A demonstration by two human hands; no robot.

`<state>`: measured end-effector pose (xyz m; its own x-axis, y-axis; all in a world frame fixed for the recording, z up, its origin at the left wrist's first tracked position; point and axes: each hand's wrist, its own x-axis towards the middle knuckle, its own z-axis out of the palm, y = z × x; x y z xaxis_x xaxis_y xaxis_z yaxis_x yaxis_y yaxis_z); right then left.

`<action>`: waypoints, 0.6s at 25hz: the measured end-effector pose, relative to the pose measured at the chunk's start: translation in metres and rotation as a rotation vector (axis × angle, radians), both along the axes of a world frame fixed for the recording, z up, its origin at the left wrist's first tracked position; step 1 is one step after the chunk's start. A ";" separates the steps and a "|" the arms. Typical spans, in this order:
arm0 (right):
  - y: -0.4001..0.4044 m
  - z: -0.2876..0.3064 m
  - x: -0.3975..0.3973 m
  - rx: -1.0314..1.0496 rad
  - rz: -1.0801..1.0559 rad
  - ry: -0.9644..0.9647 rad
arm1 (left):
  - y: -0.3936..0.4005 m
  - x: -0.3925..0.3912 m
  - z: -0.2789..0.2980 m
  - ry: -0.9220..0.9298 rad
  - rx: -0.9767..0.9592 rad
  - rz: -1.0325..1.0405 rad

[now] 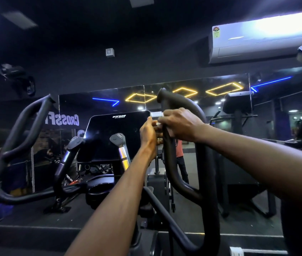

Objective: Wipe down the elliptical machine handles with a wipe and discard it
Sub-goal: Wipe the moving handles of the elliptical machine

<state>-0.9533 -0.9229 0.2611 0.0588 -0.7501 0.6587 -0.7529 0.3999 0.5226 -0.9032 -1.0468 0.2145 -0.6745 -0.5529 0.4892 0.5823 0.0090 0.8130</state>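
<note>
On the upper part of the right handle [168, 145] we see the wipe [156, 115], a small pale piece pressed to the black bar just below its top end. Our right hand [179, 124] curls around the bar and the wipe, and our left hand [147, 133] pinches the wipe from the left side. The bar's long axis runs nearly upright, pointing up, so we judge the rubbing goes downward. The left handle [24, 126] stands well apart, not touched.
</note>
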 end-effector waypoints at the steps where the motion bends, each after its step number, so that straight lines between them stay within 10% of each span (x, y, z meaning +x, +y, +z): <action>1: 0.001 -0.004 0.000 0.091 -0.001 0.030 | 0.001 0.002 -0.001 -0.001 0.000 0.006; 15: 0.006 -0.067 0.003 0.166 0.130 0.069 | 0.010 0.018 -0.026 -0.087 0.022 0.013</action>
